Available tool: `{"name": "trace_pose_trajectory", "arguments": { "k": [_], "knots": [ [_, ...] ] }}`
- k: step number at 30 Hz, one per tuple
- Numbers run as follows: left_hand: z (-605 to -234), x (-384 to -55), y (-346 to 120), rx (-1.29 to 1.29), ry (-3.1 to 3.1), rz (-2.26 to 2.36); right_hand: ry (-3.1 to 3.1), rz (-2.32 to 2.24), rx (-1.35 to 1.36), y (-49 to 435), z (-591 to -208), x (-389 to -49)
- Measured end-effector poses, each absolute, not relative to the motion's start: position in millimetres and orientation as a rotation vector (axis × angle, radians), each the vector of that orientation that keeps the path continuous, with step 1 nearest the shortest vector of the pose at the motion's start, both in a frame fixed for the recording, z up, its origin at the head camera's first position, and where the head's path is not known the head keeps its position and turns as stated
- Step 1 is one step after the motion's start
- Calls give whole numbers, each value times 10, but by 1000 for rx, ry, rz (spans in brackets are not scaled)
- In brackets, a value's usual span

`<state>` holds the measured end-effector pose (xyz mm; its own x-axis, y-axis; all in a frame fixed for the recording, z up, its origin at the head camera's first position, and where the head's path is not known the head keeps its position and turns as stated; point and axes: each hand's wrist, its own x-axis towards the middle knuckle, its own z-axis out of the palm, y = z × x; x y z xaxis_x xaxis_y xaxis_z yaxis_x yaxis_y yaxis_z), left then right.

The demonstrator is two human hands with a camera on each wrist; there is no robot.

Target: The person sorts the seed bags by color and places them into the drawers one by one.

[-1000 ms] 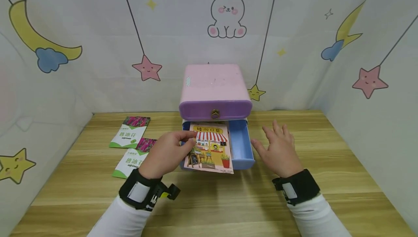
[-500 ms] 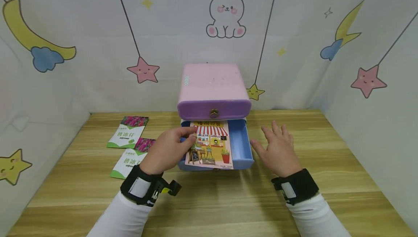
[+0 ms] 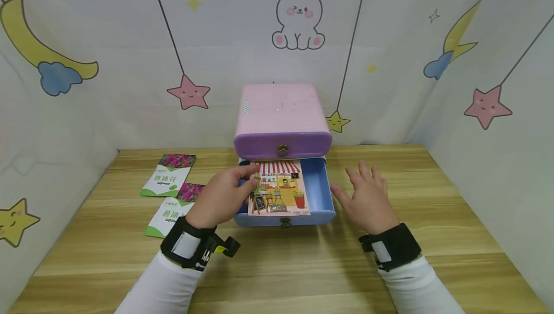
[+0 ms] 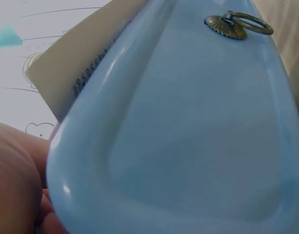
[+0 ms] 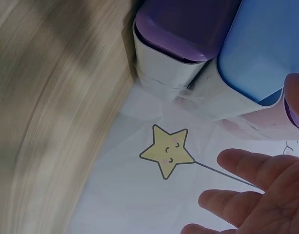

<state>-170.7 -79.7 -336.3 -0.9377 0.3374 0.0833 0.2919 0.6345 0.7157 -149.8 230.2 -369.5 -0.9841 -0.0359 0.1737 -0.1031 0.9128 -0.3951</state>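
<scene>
A paper seed packet (image 3: pixel 279 191) with a striped awning and shopfront picture lies over the pulled-out blue drawer (image 3: pixel 318 186), its top end reaching under the purple drawer (image 3: pixel 259 145) above. My left hand (image 3: pixel 220 196) pinches the packet's left edge between thumb and index finger. Part of the packet's back, with printed digits, shows above the blue drawer front in the left wrist view (image 4: pixel 66 73). My right hand (image 3: pixel 368 198) is spread beside the drawer's right side, holding nothing; its fingers (image 5: pixel 242 207) are straight in the right wrist view.
The small pink-topped chest (image 3: pixel 279 107) stands at the back of the wooden table (image 3: pixel 294 266). Two green-and-white seed packets (image 3: pixel 166 179) with pink flowers lie at the left, the nearer one partly behind my left hand. Patterned cloth walls (image 3: pixel 389 112) enclose the table.
My left hand has slid the packet back into the drawer; its lower edge no longer hangs past the drawer front, whose ring pull now shows. The right hand stays beside the drawer.
</scene>
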Motion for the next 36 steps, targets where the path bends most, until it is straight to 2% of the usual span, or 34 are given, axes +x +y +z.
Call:
{"name": "trace_pose_trajectory", "arguments": {
  "k": [36],
  "knots": [
    [-3416,-1796,-709,459,2868,1206,-2914,649,124,2316,-3712,-1510]
  ]
}}
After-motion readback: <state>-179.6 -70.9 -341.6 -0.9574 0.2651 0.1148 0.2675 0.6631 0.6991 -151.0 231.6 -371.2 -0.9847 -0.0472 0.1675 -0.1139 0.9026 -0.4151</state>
